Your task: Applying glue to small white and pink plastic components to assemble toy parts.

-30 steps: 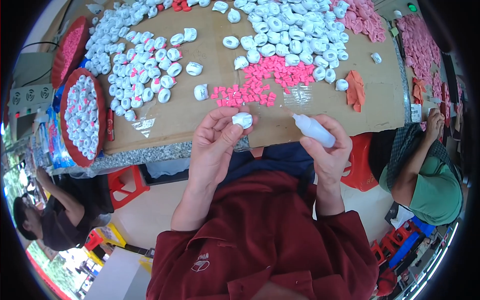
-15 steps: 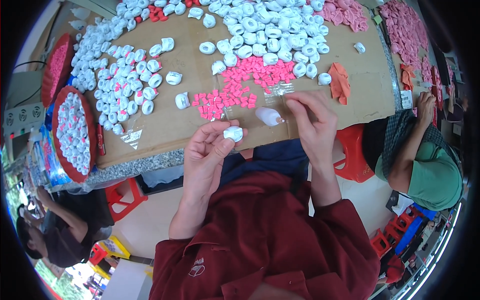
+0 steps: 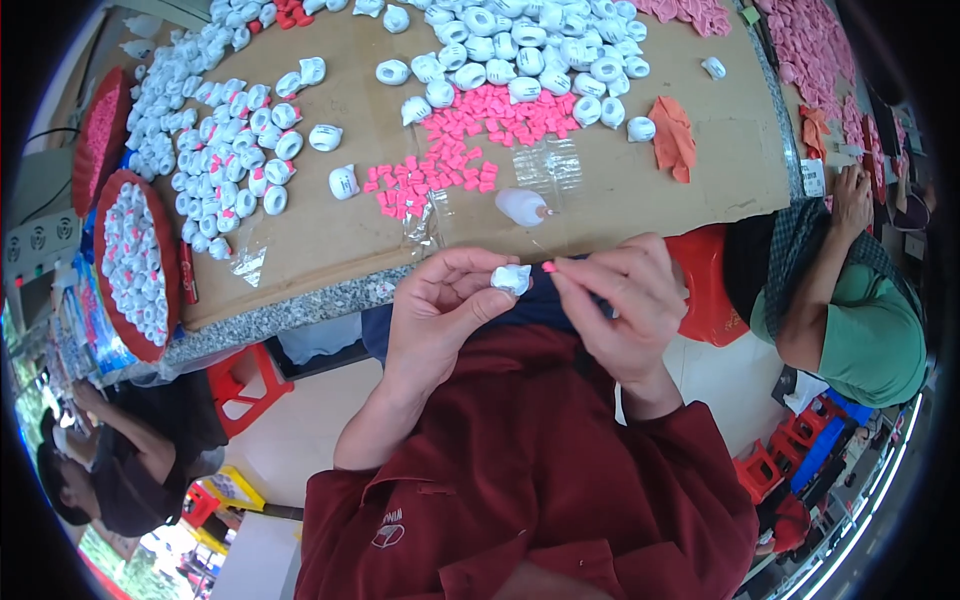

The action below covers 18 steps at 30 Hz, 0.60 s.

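Note:
My left hand (image 3: 435,315) pinches a small white hollow plastic head (image 3: 511,279) between thumb and fingers, just off the table's near edge. Close to its right, my right hand (image 3: 625,305) grips a tiny pink bow-shaped piece (image 3: 549,267) at the fingertips; the two pieces are apart. Beyond my hands a translucent squeeze bottle (image 3: 522,207) lies on the cardboard, its thin tip toward the right. Many loose pink bow-shaped pieces (image 3: 440,168) are spread behind it, up against a heap of white heads (image 3: 540,50).
White heads with pink bits (image 3: 240,150) sit at the left, beside a red tray (image 3: 168,260) of more. An orange cloth (image 3: 674,140) lies on the cardboard (image 3: 735,160) at right. A person in green (image 3: 870,335) works at the right, another person (image 3: 140,455) at the left.
My right hand has come down toward my left, and a pink bow-shaped piece now shows at its fingertips. My left hand has shifted right with the white head.

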### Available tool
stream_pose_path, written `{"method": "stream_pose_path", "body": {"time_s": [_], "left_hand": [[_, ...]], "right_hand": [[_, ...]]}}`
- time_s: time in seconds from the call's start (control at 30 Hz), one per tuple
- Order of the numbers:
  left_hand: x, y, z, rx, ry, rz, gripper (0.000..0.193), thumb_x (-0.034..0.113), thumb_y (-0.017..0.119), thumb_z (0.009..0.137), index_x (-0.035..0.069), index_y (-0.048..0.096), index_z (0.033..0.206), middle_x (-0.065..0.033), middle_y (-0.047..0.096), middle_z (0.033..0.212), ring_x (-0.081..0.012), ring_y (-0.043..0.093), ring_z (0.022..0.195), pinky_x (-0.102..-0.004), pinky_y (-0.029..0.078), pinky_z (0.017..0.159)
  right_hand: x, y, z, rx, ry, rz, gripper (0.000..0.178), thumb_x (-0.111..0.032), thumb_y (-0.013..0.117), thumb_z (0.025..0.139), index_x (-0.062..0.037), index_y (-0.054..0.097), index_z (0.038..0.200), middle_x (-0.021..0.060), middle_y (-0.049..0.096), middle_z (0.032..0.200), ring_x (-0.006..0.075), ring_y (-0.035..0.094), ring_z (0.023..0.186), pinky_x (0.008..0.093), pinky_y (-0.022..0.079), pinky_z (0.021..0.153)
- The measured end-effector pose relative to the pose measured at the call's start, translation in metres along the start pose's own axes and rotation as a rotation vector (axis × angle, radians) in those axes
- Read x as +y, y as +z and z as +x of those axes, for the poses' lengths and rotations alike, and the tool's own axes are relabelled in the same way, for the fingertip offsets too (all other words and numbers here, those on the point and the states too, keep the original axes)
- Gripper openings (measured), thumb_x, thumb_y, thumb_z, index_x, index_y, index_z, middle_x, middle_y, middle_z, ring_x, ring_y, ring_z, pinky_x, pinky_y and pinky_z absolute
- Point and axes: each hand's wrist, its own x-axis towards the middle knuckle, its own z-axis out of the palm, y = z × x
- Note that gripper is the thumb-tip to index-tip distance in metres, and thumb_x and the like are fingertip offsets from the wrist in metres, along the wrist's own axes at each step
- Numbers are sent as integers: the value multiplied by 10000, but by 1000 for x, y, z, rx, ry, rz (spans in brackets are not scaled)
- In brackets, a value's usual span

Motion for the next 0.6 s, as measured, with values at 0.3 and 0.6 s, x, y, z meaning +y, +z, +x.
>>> {"method": "stream_pose_path", "body": {"time_s": [0.3,0.6], "left_hand": [[-3,4,-4,-12,81,99,253,-83,607,751,-40,554,995,-118,597,987,-146,583,902,-259,488,795],[8,-7,-7,-55,224,431,202,-79,646,710,-13,625,900,-129,607,962,-166,591,877,-256,488,755]], "right_hand": [[-3,3,1,-185,149,146,171,-36,711,627,-53,668,792,25,567,709,159,493,671,265,392,601],[-1,20,-5,-220,371,448,114,-33,707,640,-33,666,746,33,598,686,139,513,678,254,401,615]]}}
